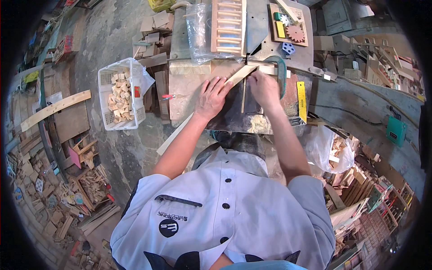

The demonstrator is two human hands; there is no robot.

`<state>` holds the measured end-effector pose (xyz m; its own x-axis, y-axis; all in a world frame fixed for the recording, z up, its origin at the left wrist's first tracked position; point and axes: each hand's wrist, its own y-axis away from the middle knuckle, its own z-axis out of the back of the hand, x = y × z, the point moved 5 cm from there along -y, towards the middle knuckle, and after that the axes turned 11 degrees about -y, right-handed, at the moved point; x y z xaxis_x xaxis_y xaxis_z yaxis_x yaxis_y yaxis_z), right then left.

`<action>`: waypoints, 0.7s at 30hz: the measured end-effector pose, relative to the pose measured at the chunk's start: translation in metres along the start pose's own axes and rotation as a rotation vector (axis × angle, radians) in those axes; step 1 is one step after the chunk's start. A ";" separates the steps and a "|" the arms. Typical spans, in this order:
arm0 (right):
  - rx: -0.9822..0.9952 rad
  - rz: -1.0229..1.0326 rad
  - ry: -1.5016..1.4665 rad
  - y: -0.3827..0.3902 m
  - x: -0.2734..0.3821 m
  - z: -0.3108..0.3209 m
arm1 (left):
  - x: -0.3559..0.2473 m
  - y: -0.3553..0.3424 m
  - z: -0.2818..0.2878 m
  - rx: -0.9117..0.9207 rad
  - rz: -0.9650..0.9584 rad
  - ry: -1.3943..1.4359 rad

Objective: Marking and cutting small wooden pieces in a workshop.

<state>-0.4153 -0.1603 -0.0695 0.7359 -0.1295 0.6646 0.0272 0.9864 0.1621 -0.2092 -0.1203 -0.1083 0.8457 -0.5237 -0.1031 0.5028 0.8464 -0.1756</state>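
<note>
**Wood strip angled across bench, both hands at it**

Bench (182,95) sits in front of the person, dark plate toward its near edge. Slatted wooden frame (214,27) lies at the far side. White crate (104,81) stands left of bench, loaded with small wood blocks (120,99). Wood strip (238,76) runs diagonally: near end sticks out past the bench's near-left edge, far end by the right hand. Left hand (210,101) lies palm-down on the strip, fingers extended and slightly spread, not wrapped. Right hand (265,90) is at the far end, fingers curled; can't tell if they grip. Yellow ruler (301,101) to its right. Sawdust (259,123) heaped at near edge. Blue pentagonal piece (288,48) beyond.
</note>
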 end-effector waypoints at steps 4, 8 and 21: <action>0.002 0.361 0.276 -0.016 0.005 0.042 | -0.001 0.000 0.001 -0.005 0.016 -0.004; 0.161 0.629 0.458 -0.030 -0.006 0.040 | -0.003 -0.004 0.002 -0.018 0.005 -0.003; 0.304 0.535 0.622 -0.047 -0.009 0.036 | 0.002 -0.017 0.000 -0.073 -0.024 -0.040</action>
<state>-0.4474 -0.2095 -0.0572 0.8366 0.5090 0.2025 -0.5434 0.8180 0.1885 -0.2160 -0.1356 -0.1053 0.8405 -0.5386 -0.0593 0.5101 0.8234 -0.2484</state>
